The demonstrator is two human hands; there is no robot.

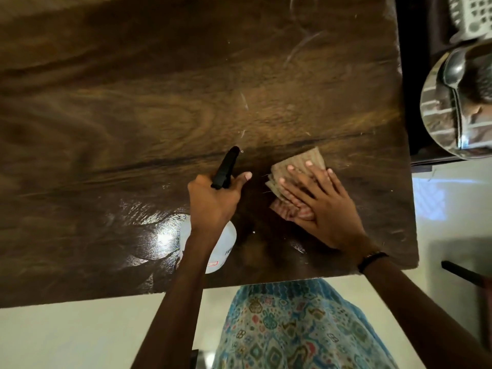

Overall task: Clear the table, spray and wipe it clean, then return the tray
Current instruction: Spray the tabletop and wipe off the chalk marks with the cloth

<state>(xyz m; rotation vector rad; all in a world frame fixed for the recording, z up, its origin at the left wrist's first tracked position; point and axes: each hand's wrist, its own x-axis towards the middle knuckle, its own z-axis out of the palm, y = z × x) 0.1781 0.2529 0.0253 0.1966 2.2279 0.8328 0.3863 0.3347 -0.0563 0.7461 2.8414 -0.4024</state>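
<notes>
Left hand (pixel 213 201): closed round white plastic spray bottle (pixel 223 249), black nozzle.
Right hand (pixel 322 206): spread flat, pressed on folded beige cloth (pixel 298 166).
Dark wooden table (pixel 133 115): bare leftward; cloth near right edge, possibly mid-wipe.

Pale glossy floor (pixel 80 339) below dark wooden table (pixel 159 89); dark cabinet (pixel 415 75) just right of table.

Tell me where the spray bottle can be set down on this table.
Bare wood spans the dark wooden table left of and beyond the white spray bottle. Crowded only near the front right, where the right hand presses the folded tan cloth.
</notes>
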